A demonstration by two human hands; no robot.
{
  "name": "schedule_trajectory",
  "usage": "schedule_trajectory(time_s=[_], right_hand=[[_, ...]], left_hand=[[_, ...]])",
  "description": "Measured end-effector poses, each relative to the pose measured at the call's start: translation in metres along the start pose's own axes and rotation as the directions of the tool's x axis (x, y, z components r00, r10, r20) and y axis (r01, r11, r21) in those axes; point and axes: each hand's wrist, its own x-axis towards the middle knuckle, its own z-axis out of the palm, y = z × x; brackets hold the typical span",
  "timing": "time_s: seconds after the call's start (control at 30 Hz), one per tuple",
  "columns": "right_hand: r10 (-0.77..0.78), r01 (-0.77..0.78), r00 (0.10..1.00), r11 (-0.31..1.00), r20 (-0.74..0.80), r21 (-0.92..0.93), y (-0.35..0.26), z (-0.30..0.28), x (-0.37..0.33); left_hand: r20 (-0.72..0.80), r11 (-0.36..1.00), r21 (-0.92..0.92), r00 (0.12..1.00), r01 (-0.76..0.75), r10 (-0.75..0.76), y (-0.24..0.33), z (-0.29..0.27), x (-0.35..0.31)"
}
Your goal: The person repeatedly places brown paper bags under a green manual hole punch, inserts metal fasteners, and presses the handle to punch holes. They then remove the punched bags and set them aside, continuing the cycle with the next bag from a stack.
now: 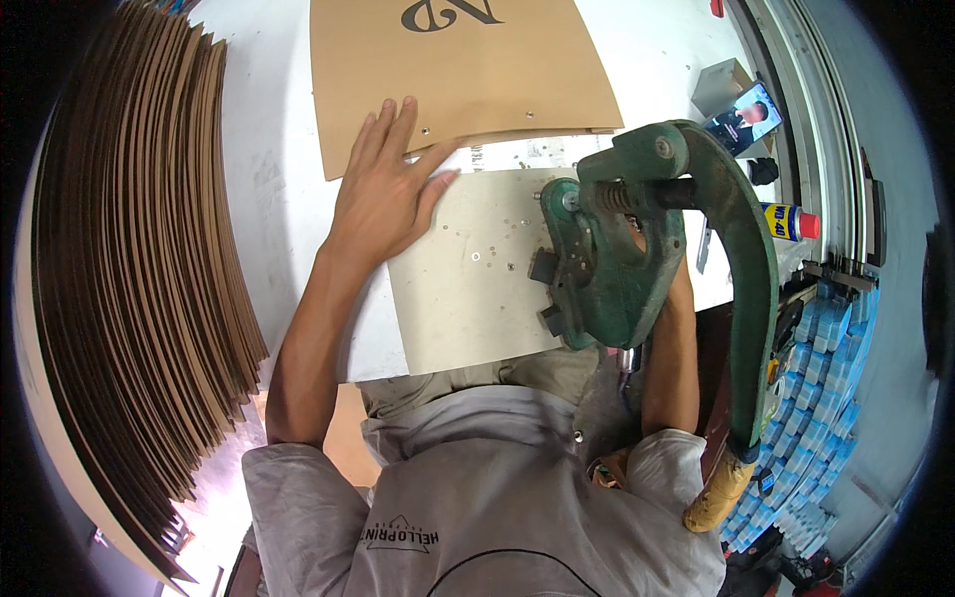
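My left hand [388, 189] lies with its fingers stretched out on the near edge of a brown paper bag [468, 85], which has black print and two metal eyelets along that edge. Its thumb reaches over a grey board [448, 308] strewn with small rings and scraps. A green hand-lever eyelet press [622, 284] stands on the board's right side, its long curved lever ending in a yellow-wrapped grip [721, 493]. Behind the press, my right hand [637, 234] is mostly hidden; only a bit of it and the forearm show, so its fingers cannot be made out.
A tall row of brown folded sheets [149, 249] fills the left side. On the right, a phone [746, 117] leans against a small box [720, 86], near a spray can [791, 222] with a red cap. Blue packs [816, 388] are stacked below it.
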Motion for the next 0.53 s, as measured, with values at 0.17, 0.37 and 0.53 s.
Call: schedule_trajectory(time_s=[0.17,0.37,0.53], right_hand=[[-0.078,0.049,0.986,0.979,0.144,0.198,0.023,0.007,0.012],[0.003,-0.046,0.964,0.987,0.265,0.155,-0.03,0.0,0.018],[0.094,-0.157,0.977,0.925,0.192,0.347,-0.011,-0.004,0.025]], left_hand=[[0.017,0.99,0.14,1.0,0.004,-0.007,-0.005,-0.001,0.01],[-0.133,0.998,0.017,0.989,-0.062,0.063,-0.008,-0.008,0.016],[-0.242,0.984,-0.092,0.962,-0.151,0.125,0.045,0.001,0.035]])
